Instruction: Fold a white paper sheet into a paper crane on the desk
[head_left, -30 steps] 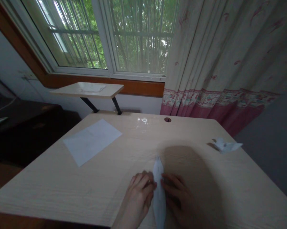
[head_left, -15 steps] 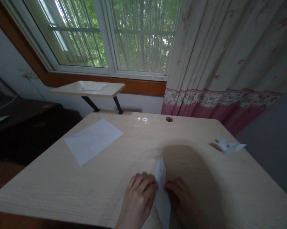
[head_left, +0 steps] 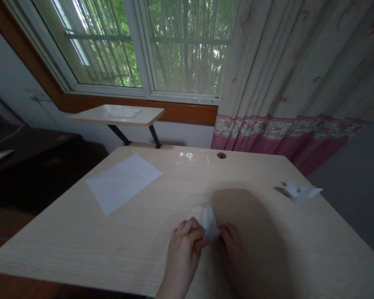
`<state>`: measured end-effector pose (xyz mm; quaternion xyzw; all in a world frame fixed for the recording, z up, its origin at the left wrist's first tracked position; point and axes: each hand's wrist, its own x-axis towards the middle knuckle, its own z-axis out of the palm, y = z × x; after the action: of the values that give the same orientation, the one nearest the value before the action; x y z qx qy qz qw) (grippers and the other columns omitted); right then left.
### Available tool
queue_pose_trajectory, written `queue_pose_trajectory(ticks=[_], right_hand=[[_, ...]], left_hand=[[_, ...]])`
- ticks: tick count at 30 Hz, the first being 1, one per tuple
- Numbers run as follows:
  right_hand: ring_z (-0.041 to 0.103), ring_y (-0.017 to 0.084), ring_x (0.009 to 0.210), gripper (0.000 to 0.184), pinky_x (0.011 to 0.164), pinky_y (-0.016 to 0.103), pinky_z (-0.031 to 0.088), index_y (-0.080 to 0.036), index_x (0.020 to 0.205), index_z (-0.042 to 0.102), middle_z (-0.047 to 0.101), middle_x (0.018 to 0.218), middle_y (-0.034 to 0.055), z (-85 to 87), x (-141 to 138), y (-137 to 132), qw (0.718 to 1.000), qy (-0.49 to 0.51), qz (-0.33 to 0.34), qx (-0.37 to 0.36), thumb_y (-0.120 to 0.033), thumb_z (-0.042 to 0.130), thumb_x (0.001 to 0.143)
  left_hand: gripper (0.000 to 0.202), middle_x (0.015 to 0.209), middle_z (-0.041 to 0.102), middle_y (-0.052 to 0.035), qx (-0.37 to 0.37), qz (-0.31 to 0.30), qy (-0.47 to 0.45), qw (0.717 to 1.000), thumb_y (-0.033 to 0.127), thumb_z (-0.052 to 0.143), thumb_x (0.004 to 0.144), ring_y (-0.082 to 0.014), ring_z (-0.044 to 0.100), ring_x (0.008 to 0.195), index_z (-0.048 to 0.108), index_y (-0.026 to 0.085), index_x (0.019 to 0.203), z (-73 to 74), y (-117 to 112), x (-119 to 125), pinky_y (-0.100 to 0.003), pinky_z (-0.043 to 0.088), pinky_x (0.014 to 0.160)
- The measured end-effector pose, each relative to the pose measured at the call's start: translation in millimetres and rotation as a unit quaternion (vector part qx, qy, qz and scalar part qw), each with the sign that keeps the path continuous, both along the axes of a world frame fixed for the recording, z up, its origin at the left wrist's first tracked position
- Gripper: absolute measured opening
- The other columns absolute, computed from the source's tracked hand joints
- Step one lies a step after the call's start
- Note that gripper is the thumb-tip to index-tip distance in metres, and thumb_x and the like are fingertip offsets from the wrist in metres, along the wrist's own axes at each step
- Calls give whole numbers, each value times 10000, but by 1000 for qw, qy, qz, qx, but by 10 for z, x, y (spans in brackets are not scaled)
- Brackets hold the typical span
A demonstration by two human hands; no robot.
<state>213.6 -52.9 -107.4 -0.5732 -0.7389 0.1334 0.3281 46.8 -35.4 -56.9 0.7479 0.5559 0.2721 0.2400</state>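
Observation:
A folded piece of white paper (head_left: 209,222) stands narrow and pointed between my two hands, its tip directed toward the window. My left hand (head_left: 185,245) pinches its left edge with bent fingers. On the other side my right hand (head_left: 232,247) grips the right edge, partly in shadow. The lower part of the paper is doubled up near my fingertips, and no long tail shows below my hands.
A flat white sheet (head_left: 123,182) lies on the desk (head_left: 112,253) at the left. Near the right edge sits a folded paper shape (head_left: 300,191). A small raised shelf (head_left: 155,116) holding white paper stands at the back, beside a curtain (head_left: 267,83).
The long lower end of the folded paper, which reached down between my wrists, is now bent up toward the tip. My hands have shifted slightly up, still at both edges.

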Motion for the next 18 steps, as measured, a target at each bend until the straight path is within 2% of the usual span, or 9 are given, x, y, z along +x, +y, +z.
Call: queue_pose_trajectory(ticks=[7, 11, 14, 18], right_hand=[[606, 235, 914, 209, 780, 376, 514, -212, 905, 587, 634, 950, 85, -40, -32, 39, 998, -51, -26, 12, -100, 413, 872], [607, 270, 959, 243, 801, 412, 506, -188, 926, 601, 651, 961, 115, -60, -66, 35, 995, -81, -48, 18, -118, 371, 894], [623, 265, 913, 297, 762, 398, 506, -189, 883, 617, 658, 931, 116, -12, -93, 34, 991, -112, -67, 20, -123, 329, 914], [627, 240, 774, 311, 680, 369, 489, -202, 802, 616, 645, 827, 82, 108, -121, 27, 988, -131, -84, -1, -140, 339, 929]], left_hand=[[151, 909, 653, 3, -16, 14, -10, 1000, 81, 713, 758, -211, 587, 916, 639, 211, 780, -17, -16, -17, -328, 390, 772], [132, 927, 662, 23, -24, 24, -11, 999, 115, 698, 787, -199, 593, 933, 631, 227, 777, 45, -36, -3, -325, 365, 793], [119, 895, 661, 26, -30, 43, 11, 999, 129, 684, 803, -205, 589, 928, 644, 238, 776, 77, -46, 22, -336, 334, 789], [138, 862, 645, 29, -30, 64, 20, 997, 114, 677, 804, -201, 582, 926, 660, 247, 770, 21, -50, 64, -332, 309, 768]])
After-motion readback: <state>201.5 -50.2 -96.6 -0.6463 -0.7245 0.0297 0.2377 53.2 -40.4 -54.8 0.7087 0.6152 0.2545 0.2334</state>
